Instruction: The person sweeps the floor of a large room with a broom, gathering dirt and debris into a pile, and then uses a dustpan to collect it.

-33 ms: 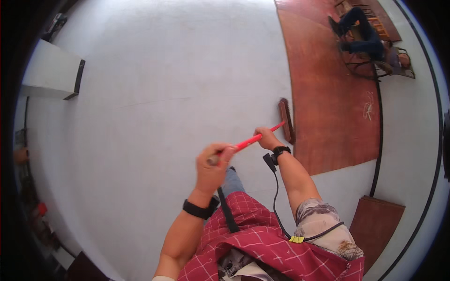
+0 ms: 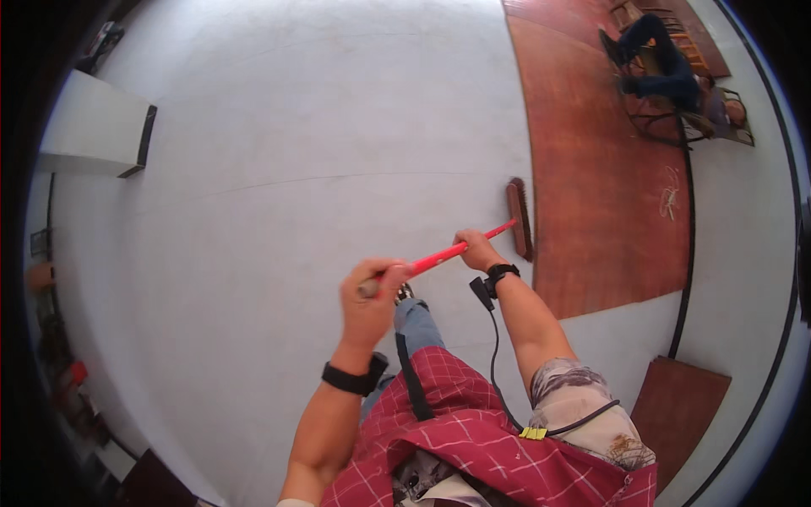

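Both my hands hold a push broom by its red handle (image 2: pixel 439 257). My left hand (image 2: pixel 368 306) is wrapped around the top end, and the handle's bare tip pokes out beside the thumb. Farther down, my right hand (image 2: pixel 478 251) closes around the handle's middle. The handle slants away to the right, down to the broom's brown head (image 2: pixel 519 221). Dark bristles face right on that head, which is at the pale floor (image 2: pixel 279 245) close beside the edge of a reddish-brown board (image 2: pixel 604 194).
A person (image 2: pixel 659 80) sits in a chair at the far right. Some white string (image 2: pixel 669 198) lies on the board. A brown panel (image 2: pixel 680 406) is at the lower right, and a white block-like column (image 2: pixel 93 127) stands at the left. A black cable (image 2: pixel 499 355) hangs by my right arm.
My left hand has shifted a little to the left with the handle's top end. My shoe now shows below the handle. The broom head stays beside the board's edge.
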A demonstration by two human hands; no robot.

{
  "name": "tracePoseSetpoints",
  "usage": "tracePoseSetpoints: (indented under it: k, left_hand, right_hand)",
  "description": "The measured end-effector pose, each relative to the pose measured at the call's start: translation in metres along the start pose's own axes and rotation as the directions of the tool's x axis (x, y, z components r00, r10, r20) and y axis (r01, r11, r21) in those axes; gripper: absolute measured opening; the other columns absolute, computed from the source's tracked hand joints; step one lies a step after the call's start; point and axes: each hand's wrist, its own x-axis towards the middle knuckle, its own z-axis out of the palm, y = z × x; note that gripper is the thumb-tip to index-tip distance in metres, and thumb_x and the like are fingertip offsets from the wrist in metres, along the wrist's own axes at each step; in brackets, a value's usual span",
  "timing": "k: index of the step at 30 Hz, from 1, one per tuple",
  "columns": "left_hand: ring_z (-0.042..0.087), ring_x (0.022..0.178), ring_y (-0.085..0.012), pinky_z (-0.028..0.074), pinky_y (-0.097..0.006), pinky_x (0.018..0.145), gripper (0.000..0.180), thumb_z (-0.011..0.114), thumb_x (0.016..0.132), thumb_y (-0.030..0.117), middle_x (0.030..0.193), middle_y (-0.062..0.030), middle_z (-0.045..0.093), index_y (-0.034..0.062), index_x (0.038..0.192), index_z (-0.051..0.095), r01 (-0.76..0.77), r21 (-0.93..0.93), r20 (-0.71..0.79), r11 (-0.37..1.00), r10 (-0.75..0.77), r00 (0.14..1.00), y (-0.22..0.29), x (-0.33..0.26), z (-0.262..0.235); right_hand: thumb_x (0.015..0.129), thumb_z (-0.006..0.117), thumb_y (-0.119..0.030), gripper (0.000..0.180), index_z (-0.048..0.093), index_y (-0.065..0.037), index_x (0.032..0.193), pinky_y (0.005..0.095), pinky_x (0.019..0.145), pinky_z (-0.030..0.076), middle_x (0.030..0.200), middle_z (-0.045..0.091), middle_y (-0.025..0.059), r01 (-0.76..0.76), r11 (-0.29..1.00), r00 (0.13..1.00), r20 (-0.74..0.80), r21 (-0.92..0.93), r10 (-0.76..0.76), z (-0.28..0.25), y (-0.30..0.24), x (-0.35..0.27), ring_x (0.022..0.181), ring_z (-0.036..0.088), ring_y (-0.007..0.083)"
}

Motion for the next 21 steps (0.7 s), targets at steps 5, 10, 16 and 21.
tracePoseSetpoints:
  k: [5, 10, 16, 21]
  left_hand:
    - [0.061, 0.075, -0.0154, 0.052, -0.034, 0.078, 0.006, 0.055, 0.09, 0.001, 0.079, -0.0093, 0.064, -0.0003, 0.084, 0.056, -0.047, 0.139, -0.241, 0.989, 0.08, 0.967, 0.038, -0.012, -0.078]
    - [0.059, 0.07, -0.0179, 0.052, -0.041, 0.078, 0.012, 0.053, 0.091, 0.004, 0.069, -0.0066, 0.056, 0.001, 0.08, 0.05, -0.062, 0.368, -0.458, 0.928, 0.239, 0.856, 0.141, -0.09, -0.135]
    - [0.061, 0.069, -0.0229, 0.051, -0.04, 0.071, 0.016, 0.063, 0.085, 0.01, 0.071, -0.0089, 0.059, 0.0021, 0.075, 0.054, -0.169, 0.612, -0.322, 0.772, 0.438, 0.839, 0.205, -0.121, -0.099]
    - [0.059, 0.057, -0.0244, 0.053, -0.042, 0.064, 0.017, 0.068, 0.079, 0.009, 0.063, -0.0075, 0.057, 0.003, 0.073, 0.053, -0.409, 0.679, 0.022, 0.609, 0.54, 0.841, 0.22, -0.128, -0.075]
  right_hand:
    - [0.069, 0.058, -0.002, 0.007, 0.061, -0.007, 0.071, 0.046, 0.067, 0.047, 0.074, 0.061, 0.015, 0.068, 0.994, 0.996, 0.049, 0.084, -0.073, 0.062, -0.084, 0.037, 0.078, 0.059, 0.0355]
    - [0.069, 0.061, -0.002, 0.009, 0.061, -0.009, 0.075, 0.0458, 0.069, 0.049, 0.082, 0.06, 0.012, 0.144, 0.955, 0.955, 0.216, 0.26, -0.203, 0.115, -0.258, 0.031, 0.085, 0.057, 0.0335]
    - [0.071, 0.057, -0.001, 0.006, 0.057, -0.007, 0.073, 0.0443, 0.066, 0.046, 0.076, 0.059, 0.0123, 0.323, 0.624, 0.776, 0.179, 0.711, -0.605, 0.149, -0.35, 0.036, 0.079, 0.057, 0.0338]
    - [0.069, 0.055, 0.004, 0.008, 0.055, -0.004, 0.072, 0.0388, 0.065, 0.044, 0.072, 0.058, 0.0126, 0.36, 0.493, 0.56, 0.239, 0.792, -0.793, 0.12, -0.365, 0.021, 0.074, 0.055, 0.0329]
